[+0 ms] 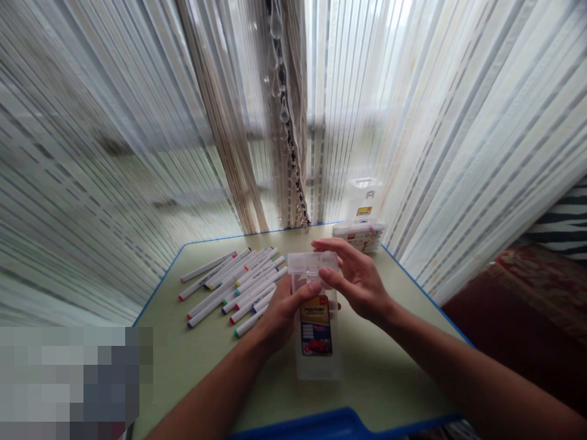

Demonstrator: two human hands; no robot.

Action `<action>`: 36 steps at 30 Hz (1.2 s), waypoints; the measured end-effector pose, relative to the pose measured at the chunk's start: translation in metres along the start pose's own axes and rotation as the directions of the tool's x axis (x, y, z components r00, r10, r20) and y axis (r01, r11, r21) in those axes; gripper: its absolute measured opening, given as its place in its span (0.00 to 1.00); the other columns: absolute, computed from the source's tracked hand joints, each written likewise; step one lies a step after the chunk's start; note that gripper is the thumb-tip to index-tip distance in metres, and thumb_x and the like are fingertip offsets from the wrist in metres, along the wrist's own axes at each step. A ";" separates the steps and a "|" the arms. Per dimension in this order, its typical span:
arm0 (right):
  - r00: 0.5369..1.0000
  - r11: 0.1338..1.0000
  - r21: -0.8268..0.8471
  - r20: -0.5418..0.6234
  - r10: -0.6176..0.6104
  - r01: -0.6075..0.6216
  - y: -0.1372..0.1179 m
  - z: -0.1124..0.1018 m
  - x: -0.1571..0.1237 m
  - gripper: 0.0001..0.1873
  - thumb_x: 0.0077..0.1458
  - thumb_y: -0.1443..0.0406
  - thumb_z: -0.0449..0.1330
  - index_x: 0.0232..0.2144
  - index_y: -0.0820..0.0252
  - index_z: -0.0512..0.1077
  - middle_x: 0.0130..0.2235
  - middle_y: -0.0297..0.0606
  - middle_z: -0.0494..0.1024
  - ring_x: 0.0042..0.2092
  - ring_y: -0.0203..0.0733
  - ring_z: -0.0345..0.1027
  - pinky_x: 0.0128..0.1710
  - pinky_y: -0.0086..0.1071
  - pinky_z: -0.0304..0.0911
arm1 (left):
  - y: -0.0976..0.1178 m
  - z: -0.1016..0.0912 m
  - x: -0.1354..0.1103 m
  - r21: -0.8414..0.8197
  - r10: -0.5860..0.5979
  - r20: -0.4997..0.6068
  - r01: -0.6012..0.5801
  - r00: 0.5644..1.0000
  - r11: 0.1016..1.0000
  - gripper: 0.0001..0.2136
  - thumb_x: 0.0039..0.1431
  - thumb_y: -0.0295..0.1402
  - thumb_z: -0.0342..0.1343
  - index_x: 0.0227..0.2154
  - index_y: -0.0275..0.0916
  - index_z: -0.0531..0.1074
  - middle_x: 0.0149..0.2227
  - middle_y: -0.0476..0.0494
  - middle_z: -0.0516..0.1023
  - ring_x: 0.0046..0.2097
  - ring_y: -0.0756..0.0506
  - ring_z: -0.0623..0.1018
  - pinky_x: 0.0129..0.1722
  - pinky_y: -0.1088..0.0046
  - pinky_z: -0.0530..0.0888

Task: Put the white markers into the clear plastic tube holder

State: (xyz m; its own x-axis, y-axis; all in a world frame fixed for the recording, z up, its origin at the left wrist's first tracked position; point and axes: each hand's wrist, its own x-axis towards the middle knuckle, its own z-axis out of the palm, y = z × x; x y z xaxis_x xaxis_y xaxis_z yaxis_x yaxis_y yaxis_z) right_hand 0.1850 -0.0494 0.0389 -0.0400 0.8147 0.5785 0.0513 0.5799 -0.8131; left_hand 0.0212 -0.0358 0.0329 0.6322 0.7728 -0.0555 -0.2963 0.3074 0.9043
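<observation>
A clear plastic marker case with a coloured label stands on the pale green table in front of me. My left hand grips its left side, thumb pressed near the top. My right hand is curled over the case's clear lid, fingers on its top edge. Several white markers with coloured caps lie in a loose row to the left of the case, just beyond my left hand.
A second marker case lies at the table's far edge with its open clear lid against the striped curtains. The table has a blue rim. A dark red seat lies to the right.
</observation>
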 end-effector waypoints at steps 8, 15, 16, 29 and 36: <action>0.995 0.995 0.015 -0.041 0.096 -0.096 -0.006 -0.003 0.006 0.13 0.56 0.55 0.64 0.41 0.52 0.78 0.50 0.42 0.75 0.50 0.49 0.70 0.43 0.40 0.71 | 0.003 -0.002 0.000 0.017 -0.009 0.007 0.009 1.000 1.000 0.21 0.51 0.41 0.65 0.46 0.38 0.72 0.42 0.37 0.80 0.35 0.38 0.82 0.35 0.62 0.77; 0.981 0.976 0.149 -0.091 0.172 -0.157 0.003 -0.010 0.008 0.14 0.60 0.55 0.60 0.42 0.56 0.77 0.38 0.38 0.79 0.38 0.43 0.73 0.37 0.36 0.69 | 0.005 -0.003 -0.003 0.118 -0.024 0.083 0.014 0.996 0.993 0.23 0.49 0.40 0.67 0.46 0.37 0.71 0.42 0.35 0.80 0.36 0.38 0.82 0.38 0.60 0.76; 0.977 0.973 0.160 -0.100 0.186 -0.169 0.004 -0.011 0.009 0.14 0.60 0.55 0.59 0.41 0.56 0.77 0.36 0.37 0.78 0.36 0.43 0.72 0.36 0.36 0.69 | 0.005 -0.004 -0.003 0.128 -0.030 0.103 0.017 0.994 0.992 0.23 0.49 0.40 0.66 0.47 0.37 0.71 0.42 0.35 0.80 0.37 0.37 0.82 0.39 0.60 0.76; 0.895 0.879 0.381 -0.219 0.388 -0.288 0.007 -0.014 0.019 0.21 0.55 0.50 0.62 0.41 0.60 0.75 0.33 0.38 0.80 0.26 0.35 0.69 0.23 0.28 0.64 | 0.015 -0.017 -0.008 0.115 -0.019 0.326 -0.020 0.945 0.993 0.27 0.42 0.39 0.71 0.47 0.38 0.72 0.47 0.34 0.79 0.44 0.33 0.81 0.45 0.55 0.74; 0.856 0.814 0.456 -0.185 0.482 -0.360 0.003 -0.010 0.020 0.14 0.51 0.58 0.65 0.38 0.61 0.77 0.31 0.37 0.79 0.30 0.37 0.71 0.25 0.27 0.65 | 0.018 -0.030 -0.002 0.235 0.093 0.365 -0.188 0.927 0.954 0.32 0.39 0.45 0.72 0.49 0.39 0.75 0.47 0.36 0.77 0.46 0.35 0.79 0.43 0.63 0.74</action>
State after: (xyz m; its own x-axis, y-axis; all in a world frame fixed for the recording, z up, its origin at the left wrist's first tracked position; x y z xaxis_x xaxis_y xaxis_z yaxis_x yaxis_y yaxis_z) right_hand 0.1948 -0.0314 0.0489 0.1753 0.9777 0.1154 -0.3989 0.1777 -0.8996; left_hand -0.0065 -0.0152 0.0362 0.8192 0.5422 0.1869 -0.2335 0.0177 0.9722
